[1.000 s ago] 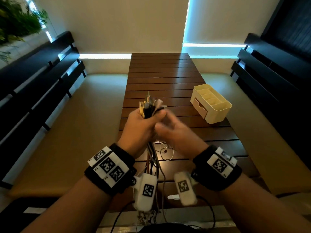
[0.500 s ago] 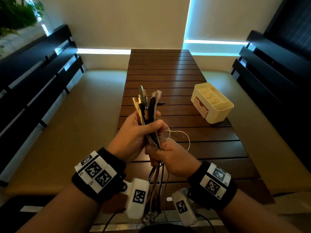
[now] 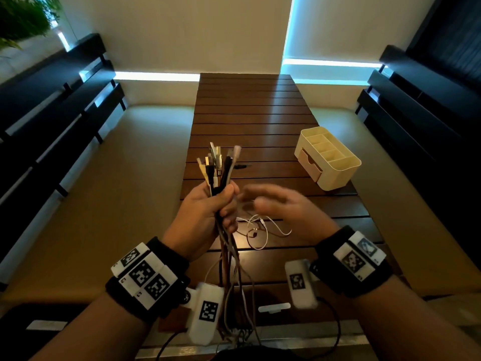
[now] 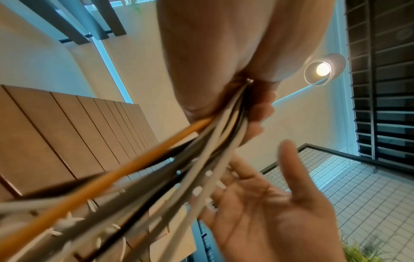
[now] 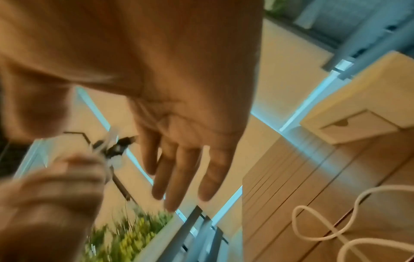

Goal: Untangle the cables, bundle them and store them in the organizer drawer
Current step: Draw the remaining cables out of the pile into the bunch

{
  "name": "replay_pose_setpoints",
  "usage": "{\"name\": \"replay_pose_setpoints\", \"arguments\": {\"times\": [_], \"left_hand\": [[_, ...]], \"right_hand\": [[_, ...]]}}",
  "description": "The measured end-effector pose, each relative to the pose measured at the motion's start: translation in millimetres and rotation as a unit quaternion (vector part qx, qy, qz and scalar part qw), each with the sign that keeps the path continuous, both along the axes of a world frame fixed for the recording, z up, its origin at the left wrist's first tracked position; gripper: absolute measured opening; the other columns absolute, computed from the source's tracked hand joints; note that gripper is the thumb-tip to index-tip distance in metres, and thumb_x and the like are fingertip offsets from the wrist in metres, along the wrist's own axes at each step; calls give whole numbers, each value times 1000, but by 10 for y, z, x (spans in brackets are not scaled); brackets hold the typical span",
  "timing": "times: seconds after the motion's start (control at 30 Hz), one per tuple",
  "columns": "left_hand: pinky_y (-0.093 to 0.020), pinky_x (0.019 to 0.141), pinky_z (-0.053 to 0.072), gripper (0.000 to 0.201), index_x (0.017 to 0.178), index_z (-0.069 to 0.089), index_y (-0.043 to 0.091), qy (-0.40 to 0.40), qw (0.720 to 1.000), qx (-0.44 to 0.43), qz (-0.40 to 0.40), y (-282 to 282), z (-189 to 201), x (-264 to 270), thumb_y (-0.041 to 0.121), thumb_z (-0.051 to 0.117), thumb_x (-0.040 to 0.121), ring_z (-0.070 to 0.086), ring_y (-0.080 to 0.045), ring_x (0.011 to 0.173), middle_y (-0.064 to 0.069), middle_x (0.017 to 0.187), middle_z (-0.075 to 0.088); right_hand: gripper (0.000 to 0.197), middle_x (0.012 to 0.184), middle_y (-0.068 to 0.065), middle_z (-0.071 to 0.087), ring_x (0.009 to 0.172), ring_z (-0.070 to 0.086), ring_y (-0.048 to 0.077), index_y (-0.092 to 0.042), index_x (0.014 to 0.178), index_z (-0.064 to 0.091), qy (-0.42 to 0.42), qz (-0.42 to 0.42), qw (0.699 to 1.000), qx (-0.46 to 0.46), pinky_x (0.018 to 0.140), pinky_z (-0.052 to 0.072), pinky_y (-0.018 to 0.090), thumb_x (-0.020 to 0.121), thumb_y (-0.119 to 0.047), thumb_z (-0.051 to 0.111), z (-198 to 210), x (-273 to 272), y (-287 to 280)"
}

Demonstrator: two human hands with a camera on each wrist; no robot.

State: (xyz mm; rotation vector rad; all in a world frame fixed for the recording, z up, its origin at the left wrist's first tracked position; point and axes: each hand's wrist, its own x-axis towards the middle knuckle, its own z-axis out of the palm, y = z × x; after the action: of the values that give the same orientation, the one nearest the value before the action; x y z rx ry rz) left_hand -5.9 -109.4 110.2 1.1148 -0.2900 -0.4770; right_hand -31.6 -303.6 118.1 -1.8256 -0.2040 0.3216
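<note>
My left hand (image 3: 208, 207) grips a bundle of cables (image 3: 218, 170) upright over the near part of the wooden table, plug ends pointing up. The cables' long ends (image 4: 125, 177) hang down past my wrist, white, black and orange. Beside the bundle on the right, my right hand (image 3: 270, 204) is blurred, with fingers (image 5: 179, 177) straight and spread and nothing in it. A thin white cable (image 3: 260, 230) lies looped on the table under my hands. The cream organizer (image 3: 330, 157), with its small drawer (image 3: 309, 165) on the left face, stands at the right of the table.
The slatted wooden table (image 3: 247, 113) runs away from me between two cushioned benches (image 3: 117, 191) with dark slatted backs. A plant (image 3: 20, 19) stands at the far left. A small white strip (image 3: 273, 307) lies near the table's front edge.
My right hand has let go of the cables below my left fist and moved up and to the right, opening. My left hand keeps hold of the bundle.
</note>
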Motion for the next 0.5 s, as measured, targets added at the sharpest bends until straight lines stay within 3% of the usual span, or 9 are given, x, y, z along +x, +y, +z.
{"name": "replay_pose_setpoints", "arguments": {"times": [0.1,0.17,0.2,0.3,0.37,0.43,0.5], "left_hand": [[-26,47,40,19,90,57,9,-9,998,34,-57,-8,-15,-14,25,49,95,40,-13,45,2,55,40],[-26,45,42,23,88,60,12,-27,995,49,-83,-62,-13,-40,30,48,95,42,-14,43,0,53,41],[-27,45,43,25,86,61,14,-37,994,55,-89,-84,-5,-52,32,47,96,43,-14,42,-1,52,42],[-27,45,40,38,84,53,10,-62,992,74,-85,-89,3,-45,46,48,95,40,-15,41,-2,52,40],[-26,44,38,56,85,50,10,-60,992,67,-90,-60,-10,-29,66,56,85,37,-13,42,0,55,38],[-24,44,38,71,90,53,12,-38,994,35,-98,-40,-29,-11,80,56,71,36,-10,44,3,57,38],[-23,46,39,85,91,53,10,-10,995,6,-104,-34,-39,-4,90,44,65,38,-9,45,4,57,38]], "right_hand": [[76,139,1,59,124,60,25,-37,143,37,-8,-51,982,181,104,47,43,78,-57,71,55,93,23],[69,141,7,55,124,59,34,-36,146,34,-17,-43,971,233,101,50,42,85,-39,67,112,122,102],[65,144,8,52,124,59,33,-34,147,34,-27,-40,973,227,101,50,43,89,-30,63,131,131,135],[66,148,-3,46,126,56,13,-34,149,33,-97,-78,984,124,103,49,38,90,-25,60,118,134,178],[63,147,-10,40,132,46,2,-45,143,37,-183,-135,972,51,109,44,39,88,-28,64,96,100,186],[52,146,-9,33,137,35,3,-50,128,49,-275,-164,947,-20,114,37,39,85,-29,68,62,39,207],[37,149,-8,25,140,26,8,-45,115,61,-316,-152,931,-97,116,27,29,81,-32,72,20,-21,260]]}}
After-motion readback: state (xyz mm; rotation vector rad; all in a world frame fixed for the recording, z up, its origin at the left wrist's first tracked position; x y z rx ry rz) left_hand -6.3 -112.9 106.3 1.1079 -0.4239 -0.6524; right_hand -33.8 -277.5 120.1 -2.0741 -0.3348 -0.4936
